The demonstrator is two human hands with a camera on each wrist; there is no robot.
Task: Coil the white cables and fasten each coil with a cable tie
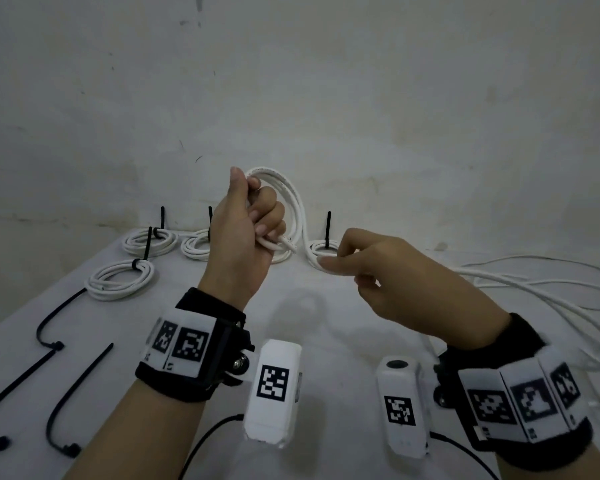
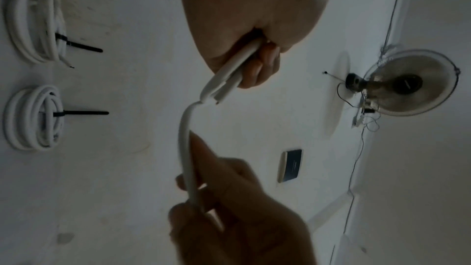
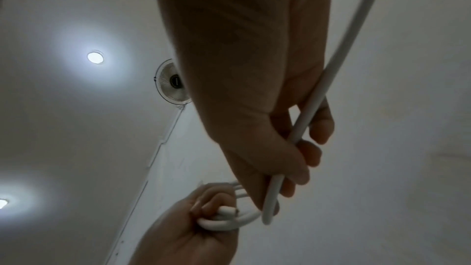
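My left hand [image 1: 253, 216] is raised above the table and grips a small coil of white cable [image 1: 291, 199], whose loops arch over its fingers; the cut end sticks out by the little finger. The same cable [image 2: 184, 144] runs down to my right hand [image 1: 354, 261], which pinches it between thumb and fingers a short way to the right. In the right wrist view the cable [image 3: 328, 80] passes through the curled fingers and on toward the left hand [image 3: 203, 219]. Behind the right hand the loose length [image 1: 548, 289] trails off to the right.
Tied coils [image 1: 120, 280] [image 1: 149, 240] [image 1: 196, 244] [image 1: 324, 249] lie along the back of the white table [image 1: 326, 341], each with a black tie. Loose black cable ties [image 1: 49, 323] [image 1: 80, 396] lie at the front left. More white cable loops at the right edge.
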